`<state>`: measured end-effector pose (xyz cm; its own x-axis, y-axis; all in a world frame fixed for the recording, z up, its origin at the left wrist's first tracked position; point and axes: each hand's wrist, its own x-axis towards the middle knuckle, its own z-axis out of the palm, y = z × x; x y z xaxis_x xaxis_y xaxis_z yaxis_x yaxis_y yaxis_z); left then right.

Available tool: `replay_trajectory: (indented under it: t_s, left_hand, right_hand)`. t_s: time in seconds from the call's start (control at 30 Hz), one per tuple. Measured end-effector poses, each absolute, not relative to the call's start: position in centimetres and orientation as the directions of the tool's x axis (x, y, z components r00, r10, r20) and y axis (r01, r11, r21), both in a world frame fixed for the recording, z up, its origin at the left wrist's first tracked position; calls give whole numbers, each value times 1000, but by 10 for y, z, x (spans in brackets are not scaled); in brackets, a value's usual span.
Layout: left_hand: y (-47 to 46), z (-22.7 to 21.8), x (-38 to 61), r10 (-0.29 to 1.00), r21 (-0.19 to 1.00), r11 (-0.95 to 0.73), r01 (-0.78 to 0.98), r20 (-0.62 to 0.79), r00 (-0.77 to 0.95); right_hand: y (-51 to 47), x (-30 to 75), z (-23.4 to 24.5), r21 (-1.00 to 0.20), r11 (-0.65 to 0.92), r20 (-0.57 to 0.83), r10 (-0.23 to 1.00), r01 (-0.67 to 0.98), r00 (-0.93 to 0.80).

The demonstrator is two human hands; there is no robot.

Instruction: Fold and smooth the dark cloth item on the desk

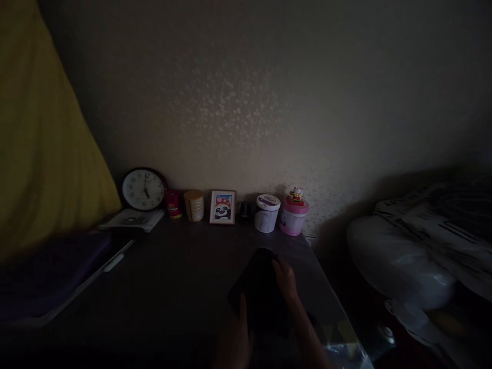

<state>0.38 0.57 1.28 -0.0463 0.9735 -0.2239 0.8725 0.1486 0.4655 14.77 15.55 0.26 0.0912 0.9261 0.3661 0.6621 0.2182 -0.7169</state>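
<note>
The room is dim. On the dark tabletop [172, 277] lies a flat black object [259, 287] that I cannot name. My right hand [286, 282] rests on its right side with fingers wrapped over its edge. My left hand [236, 338] sits at its near left side, thumb raised against it; the other fingers are lost in the dark.
Along the wall stand a round clock [143, 189], a red tin [173, 204], a tan can [194, 205], a framed panda picture [222, 207], a white tub [267, 212] and a pink container [294, 215]. Papers [132, 219] lie left. A yellow curtain [42, 143] hangs left; bags [418, 256] fill the right.
</note>
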Motion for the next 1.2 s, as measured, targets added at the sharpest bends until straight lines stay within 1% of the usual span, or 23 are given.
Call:
replay_trajectory:
  t_s: [0.13, 0.33, 0.43, 0.53, 0.6, 0.7, 0.87, 0.97, 1.1, 1.2]
  left_hand:
    - [6, 12, 2, 975, 478, 142, 867, -220, -38]
    - [8, 6, 1, 974, 499, 145, 854, -223, -35]
    - [10, 0, 2, 980, 478, 141, 867, -190, -55]
    - [11, -6, 2, 977, 439, 154, 885, -204, -69]
    - [11, -7, 2, 973, 420, 158, 894, -220, -69]
    - [11, -3, 2, 967, 409, 158, 899, -246, -58]
    - [9, 2, 3, 966, 369, 135, 919, -255, -39]
    - [6, -3, 0, 979, 336, 117, 935, -196, -52]
    - [3, -8, -9, 996, 306, 88, 948, -34, -82]
    - [5, -3, -12, 998, 303, 42, 952, 40, -56]
  right_hand:
    - [166, 127, -8, -624, 227, 400, 915, 748, 57]
    - [172, 110, -14, -536, 236, 390, 921, 810, -10]
    - [170, 106, -11, -487, 263, 382, 922, 833, -67]
    - [162, 102, -7, -442, 293, 379, 918, 848, -119]
    - [152, 97, -2, -388, 352, 407, 895, 852, -184]
    - [138, 91, 6, -279, 483, 461, 826, 830, -325]
    - [129, 86, 10, -124, 635, 468, 715, 762, -520]
    - [131, 88, 7, -106, 693, 464, 669, 713, -581]
    - [133, 90, 6, -125, 682, 451, 686, 721, -571]
    - [133, 88, 7, -104, 693, 443, 674, 713, -591]
